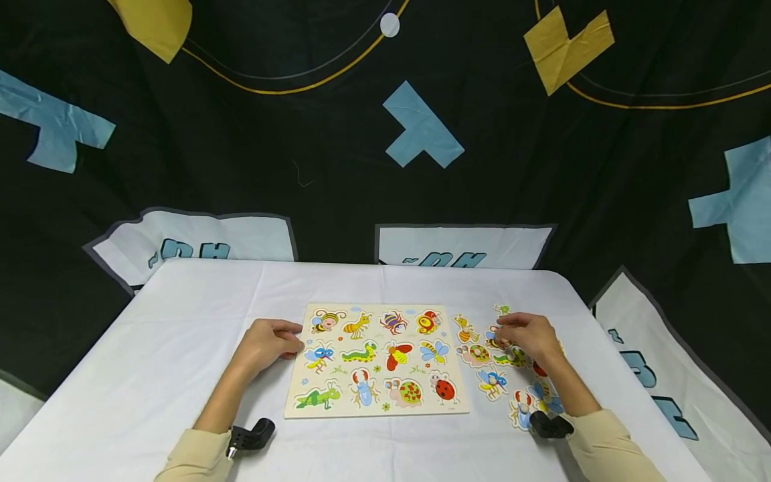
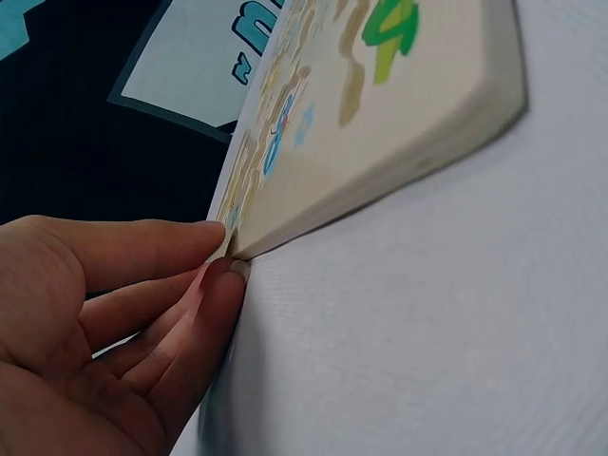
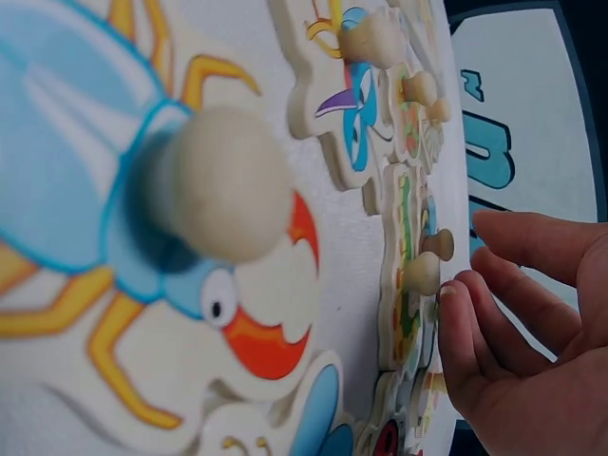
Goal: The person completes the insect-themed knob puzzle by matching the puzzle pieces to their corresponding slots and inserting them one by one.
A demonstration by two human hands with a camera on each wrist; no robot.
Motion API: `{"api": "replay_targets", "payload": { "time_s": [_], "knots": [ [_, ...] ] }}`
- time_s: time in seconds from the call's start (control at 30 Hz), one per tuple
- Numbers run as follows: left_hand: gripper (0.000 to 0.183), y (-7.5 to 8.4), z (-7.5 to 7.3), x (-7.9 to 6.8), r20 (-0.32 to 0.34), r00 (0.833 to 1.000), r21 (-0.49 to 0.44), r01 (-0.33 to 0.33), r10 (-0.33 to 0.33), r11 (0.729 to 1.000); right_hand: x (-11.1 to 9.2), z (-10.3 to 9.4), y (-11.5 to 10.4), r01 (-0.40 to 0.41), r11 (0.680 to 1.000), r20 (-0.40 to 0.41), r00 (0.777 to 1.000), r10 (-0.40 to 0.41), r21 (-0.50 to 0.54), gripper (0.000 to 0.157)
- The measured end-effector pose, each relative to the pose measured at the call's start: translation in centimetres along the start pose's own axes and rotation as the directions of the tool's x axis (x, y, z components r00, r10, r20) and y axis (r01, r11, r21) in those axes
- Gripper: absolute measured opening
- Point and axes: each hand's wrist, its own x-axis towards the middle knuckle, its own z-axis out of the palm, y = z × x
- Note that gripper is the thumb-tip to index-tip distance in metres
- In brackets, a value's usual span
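Note:
A wooden puzzle board printed with insects lies flat on the table, seen from above in the head view. My left hand is at its left edge, fingertips right at the rim; the left wrist view has its fairly straight fingers meeting the board's edge. On the right, my right hand hovers over loose insect puzzle pieces. In the right wrist view its thumb and fingers are apart, close to a wooden knob on a caterpillar piece. Nothing shows between them. The hand partly hides some pieces.
Several knobbed pieces lie right of the board, among them a blue mosquito, a snail and a stag beetle. The white tablecloth extends around them. A black patterned curtain hangs behind the table.

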Motion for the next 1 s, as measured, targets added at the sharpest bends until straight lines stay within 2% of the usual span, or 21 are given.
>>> {"api": "replay_targets", "payload": {
  "time_s": [0.23, 0.63, 0.87, 1.0],
  "knots": [
    [0.043, -0.2, 0.1, 0.2, -0.007, 1.000, -0.044, 0.002, -0.002, 0.999, -0.1, -0.2, 0.4, -0.016, 1.000, 0.029, 0.999, 0.016, -0.012, 0.039],
    [0.043, -0.7, 0.2, 0.2, -0.041, 0.999, -0.030, 0.011, -0.012, 0.999, 0.3, -0.2, 0.8, -0.001, 0.999, 0.055, 0.998, 0.004, -0.045, 0.032],
    [0.043, -0.6, 0.1, 0.3, -0.035, 0.999, -0.048, 0.012, -0.014, 0.999, 0.5, -0.2, 1.1, -0.032, 0.998, 0.069, 0.997, 0.035, -0.045, 0.032],
    [0.043, -0.7, 0.2, 0.3, -0.037, 0.999, -0.054, 0.020, -0.022, 0.998, 0.6, -0.2, 1.2, -0.022, 0.998, 0.067, 0.997, 0.025, -0.056, 0.030]
  ]
}}
